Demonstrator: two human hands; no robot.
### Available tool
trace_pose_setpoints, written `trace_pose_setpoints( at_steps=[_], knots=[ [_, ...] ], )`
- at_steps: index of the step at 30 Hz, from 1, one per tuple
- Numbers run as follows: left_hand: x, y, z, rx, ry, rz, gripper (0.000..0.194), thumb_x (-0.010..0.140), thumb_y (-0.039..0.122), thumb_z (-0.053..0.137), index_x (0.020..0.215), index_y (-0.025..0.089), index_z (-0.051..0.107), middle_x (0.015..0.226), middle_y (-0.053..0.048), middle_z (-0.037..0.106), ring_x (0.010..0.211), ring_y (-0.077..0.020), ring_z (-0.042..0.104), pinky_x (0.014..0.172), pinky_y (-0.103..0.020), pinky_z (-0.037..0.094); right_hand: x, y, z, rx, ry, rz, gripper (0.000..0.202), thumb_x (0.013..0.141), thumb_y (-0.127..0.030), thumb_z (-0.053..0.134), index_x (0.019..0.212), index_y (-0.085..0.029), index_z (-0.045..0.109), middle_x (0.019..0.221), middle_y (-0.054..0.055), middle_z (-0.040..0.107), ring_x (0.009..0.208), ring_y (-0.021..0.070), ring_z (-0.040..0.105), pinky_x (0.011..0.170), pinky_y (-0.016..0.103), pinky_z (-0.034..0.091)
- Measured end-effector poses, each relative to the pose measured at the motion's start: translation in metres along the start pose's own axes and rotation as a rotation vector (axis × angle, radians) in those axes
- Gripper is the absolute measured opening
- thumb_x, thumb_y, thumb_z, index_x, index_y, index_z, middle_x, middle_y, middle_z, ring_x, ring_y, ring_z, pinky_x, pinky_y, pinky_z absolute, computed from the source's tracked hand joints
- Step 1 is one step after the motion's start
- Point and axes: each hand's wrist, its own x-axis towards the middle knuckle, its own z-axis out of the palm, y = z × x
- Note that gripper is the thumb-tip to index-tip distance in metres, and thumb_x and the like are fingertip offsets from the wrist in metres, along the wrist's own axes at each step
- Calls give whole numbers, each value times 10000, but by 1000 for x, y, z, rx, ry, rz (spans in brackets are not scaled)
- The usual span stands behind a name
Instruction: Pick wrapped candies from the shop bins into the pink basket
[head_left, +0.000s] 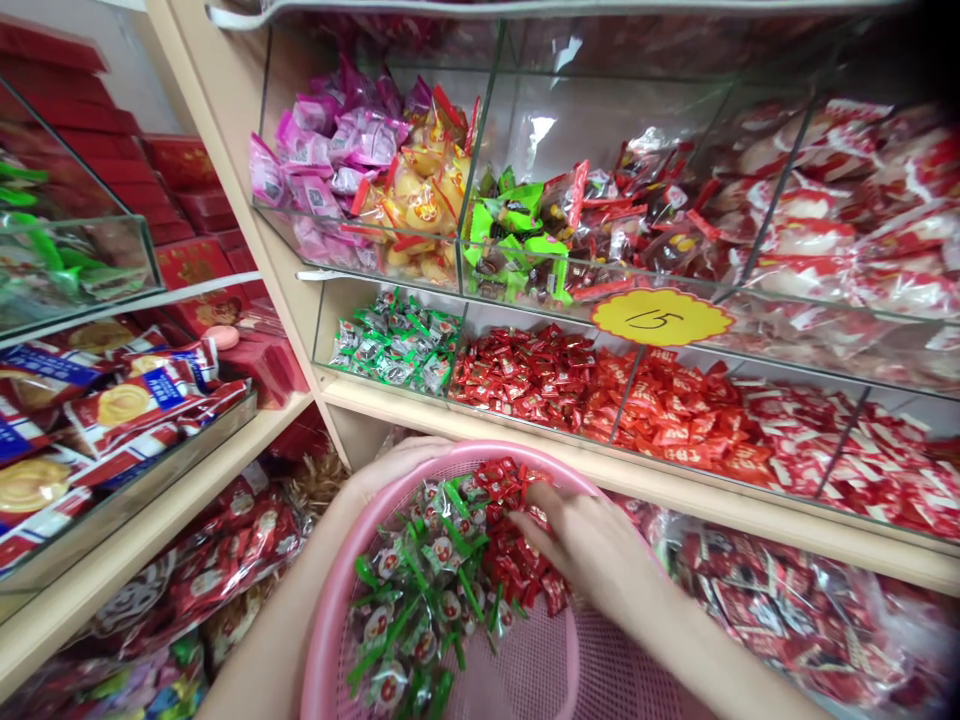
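Observation:
A pink plastic basket (339,575) is in front of me at the bottom middle, tilted towards me. My left hand (405,462) grips its far left rim; the fingers are partly hidden behind it. Inside lie clear-wrapped candies with green twisted ends (431,560) on the left and small red-wrapped candies (517,560) on the right. My right hand (581,530) reaches into the basket, its fingers curled round some of the red-wrapped candies, with the fingertips partly hidden among them.
A wooden shelf (352,395) behind the basket carries glass compartments of green-and-clear, red and orange candies. Above it are purple packets (337,140) and a yellow "15" price tag (660,318). Biscuit packs (142,390) sit at left. Bagged goods (787,590) lie below right.

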Motion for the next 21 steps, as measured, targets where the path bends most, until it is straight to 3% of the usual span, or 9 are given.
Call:
trace_pose_setpoints(
  at_steps=[3,7,11,15,21],
  knots=[
    [-2,5,-1,5,-9,27,260,766,289,529,953,217,695,1124,7,649,1116,-179,532,1043,-294,339,26,13,-15,72,72,75,272,898,-354,351,829,-180,548,565,33,608,492,153,576,458,261,211],
    [0,5,-1,12,-54,51,254,777,304,525,945,215,694,1106,-3,658,1088,-172,550,1033,-285,349,69,33,-22,38,76,178,238,891,-362,373,918,-202,546,703,47,651,626,185,613,507,250,283],
    [1,1,-1,23,-36,0,336,766,349,533,1016,165,663,1171,-43,620,1137,-202,514,1062,-339,312,112,43,-12,-81,40,266,230,887,-331,389,1022,-194,514,817,84,663,725,227,635,551,263,354],
    [-4,5,1,-6,27,-60,282,746,366,568,946,205,685,1124,-22,649,1126,-199,522,1043,-310,338,148,40,-1,-116,42,346,297,892,-357,387,1070,-140,486,881,137,654,817,253,639,620,288,418],
    [-3,7,1,-58,-17,-1,282,755,340,565,966,200,690,1099,-12,664,1090,-193,552,1024,-298,363,165,37,15,-101,20,436,329,876,-384,421,1034,-111,514,887,164,650,854,257,635,671,301,447]
  ],
)
